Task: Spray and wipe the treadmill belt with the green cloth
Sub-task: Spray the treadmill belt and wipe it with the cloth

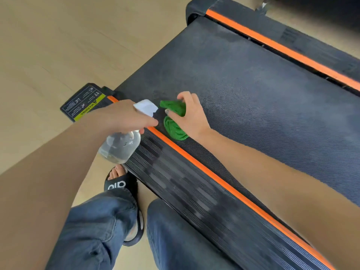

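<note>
The black textured treadmill belt runs diagonally across the view between two orange strips. A bunched green cloth lies on the belt close to the near orange strip. My right hand grips the cloth from above, fingers curled over its far end. My left hand holds a clear spray bottle by the neck, its white nozzle head pointing toward the cloth and belt. The bottle hangs over the near side rail.
The ribbed black side rail with an orange strip lies between me and the belt. A warning label marks the treadmill's end cap. My jeans-clad legs and a black sandal stand on the pale wood floor.
</note>
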Demonstrator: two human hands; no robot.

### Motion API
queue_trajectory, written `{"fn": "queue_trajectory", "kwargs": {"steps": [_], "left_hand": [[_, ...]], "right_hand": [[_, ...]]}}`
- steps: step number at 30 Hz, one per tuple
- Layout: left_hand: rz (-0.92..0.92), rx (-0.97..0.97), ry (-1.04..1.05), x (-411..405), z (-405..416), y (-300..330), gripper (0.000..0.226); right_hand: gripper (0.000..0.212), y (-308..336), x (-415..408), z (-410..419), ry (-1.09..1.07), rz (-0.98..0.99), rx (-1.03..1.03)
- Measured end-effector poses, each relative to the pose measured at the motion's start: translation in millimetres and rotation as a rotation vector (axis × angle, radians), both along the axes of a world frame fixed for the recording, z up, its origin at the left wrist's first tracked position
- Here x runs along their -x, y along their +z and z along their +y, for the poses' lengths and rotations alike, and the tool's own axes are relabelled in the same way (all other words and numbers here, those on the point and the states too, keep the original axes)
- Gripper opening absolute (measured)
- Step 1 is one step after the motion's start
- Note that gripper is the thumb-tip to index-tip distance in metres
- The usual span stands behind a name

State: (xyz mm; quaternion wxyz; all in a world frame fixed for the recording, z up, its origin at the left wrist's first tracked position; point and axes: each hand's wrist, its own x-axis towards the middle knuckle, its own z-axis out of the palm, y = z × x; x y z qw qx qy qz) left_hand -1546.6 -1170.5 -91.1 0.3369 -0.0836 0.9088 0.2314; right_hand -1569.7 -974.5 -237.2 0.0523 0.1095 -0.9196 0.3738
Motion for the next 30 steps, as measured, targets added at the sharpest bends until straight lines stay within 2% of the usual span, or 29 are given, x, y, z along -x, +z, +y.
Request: {"fn": "queue_trajectory", "kwargs": {"steps": [4,6,13,22,25,27,30], "left_hand": [[0.019,-0.007,0.010,3.2,7.0,0.1,0.042],[0.022,-0.022,0.007,3.7,10.9,3.4,0.044],[0.032,-0.035,0.016,2.9,14.0,6.1,0.037],[0.011,-0.040,-0.020,-3.6,20.6,7.0,0.039],[0.023,-0.059,-0.043,-5.5,26.7,5.3,0.038],[0.029,-0.046,-0.053,-6.6,28.4,5.6,0.041],[0.024,-0.017,-0.041,-8.7,24.2,6.8,0.044]], "right_hand": [[0.045,-13.4,-12.8,4.8,0.251,0.142,-0.316],[0.041,-16.3,-19.1,9.2,0.324,0.189,-0.382],[0.032,-16.9,-59.1,25.8,0.372,0.205,-0.349],[0.027,6.5,-189.2,174.8,0.413,0.021,-0.410],[0.030,17.7,-161.3,163.1,0.446,0.087,-0.369],[0.029,19.4,-118.7,125.6,0.345,0.167,-0.281],[0.032,10.4,-59.1,52.8,0.192,0.181,-0.174]]}}
